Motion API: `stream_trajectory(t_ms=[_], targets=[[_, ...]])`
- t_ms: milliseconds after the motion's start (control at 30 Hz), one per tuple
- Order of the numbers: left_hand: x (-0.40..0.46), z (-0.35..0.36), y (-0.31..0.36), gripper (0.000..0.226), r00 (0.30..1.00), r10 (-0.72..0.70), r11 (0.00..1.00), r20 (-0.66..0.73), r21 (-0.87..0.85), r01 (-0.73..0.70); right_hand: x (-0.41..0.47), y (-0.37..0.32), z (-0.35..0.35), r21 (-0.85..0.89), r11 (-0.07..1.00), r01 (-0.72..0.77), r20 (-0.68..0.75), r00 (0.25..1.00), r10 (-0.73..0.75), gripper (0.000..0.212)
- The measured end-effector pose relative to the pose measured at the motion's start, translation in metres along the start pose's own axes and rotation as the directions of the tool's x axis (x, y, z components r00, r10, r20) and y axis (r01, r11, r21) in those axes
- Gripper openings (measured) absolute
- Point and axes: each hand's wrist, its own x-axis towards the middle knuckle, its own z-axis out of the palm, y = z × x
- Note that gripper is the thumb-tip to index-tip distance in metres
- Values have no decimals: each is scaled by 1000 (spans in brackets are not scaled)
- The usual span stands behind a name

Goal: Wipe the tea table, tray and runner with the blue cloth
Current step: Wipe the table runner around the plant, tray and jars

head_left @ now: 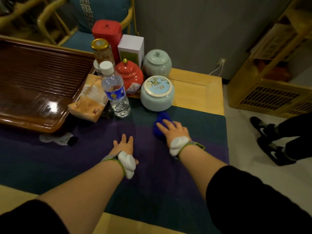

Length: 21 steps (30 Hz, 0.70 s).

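Note:
A purple and teal runner (94, 168) covers the light wooden tea table (197, 92). The dark brown slatted tea tray (38, 81) lies at the left on the runner. My right hand (173, 130) presses flat on the bunched blue cloth (163, 119), fingers straight, just in front of a pale green jar. My left hand (124, 146) rests flat on the runner with fingers spread, holding nothing.
Behind the cloth stand a flower-lidded pale jar (157, 94), a water bottle (115, 92), an orange packet (89, 98), a red jar (130, 76), another pale jar (157, 63), a glass jar, a red tin and a white box. A person's feet (270, 141) are at the right.

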Motion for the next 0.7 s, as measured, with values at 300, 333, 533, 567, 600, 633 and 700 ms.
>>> stream_trajectory(t_ms=[300,333,533,567,600,633,700], targets=[[-10,-6,5,102,1000,-19,998,-10,53,19,-9,69,-43,118,912,-392,171,913,370,89],[-13,-7,6,101,1000,-22,997,-17,78,23,-9,59,-44,112,919,-378,134,922,363,92],[-21,-10,9,100,1000,-21,996,-14,82,22,-34,-9,9,63,997,-38,-28,999,40,85],[-22,-11,9,100,1000,-24,997,-9,69,24,-37,-5,14,73,997,-38,-24,999,40,85],[-22,-11,10,100,1000,-28,998,-3,52,28,-40,5,14,80,995,-62,-22,998,64,86],[-22,-12,10,100,999,-34,999,3,32,34,-42,17,13,79,991,-105,-20,994,106,88],[-23,-12,12,101,999,-46,999,10,11,46,-52,45,9,83,972,-222,-10,975,223,91]])
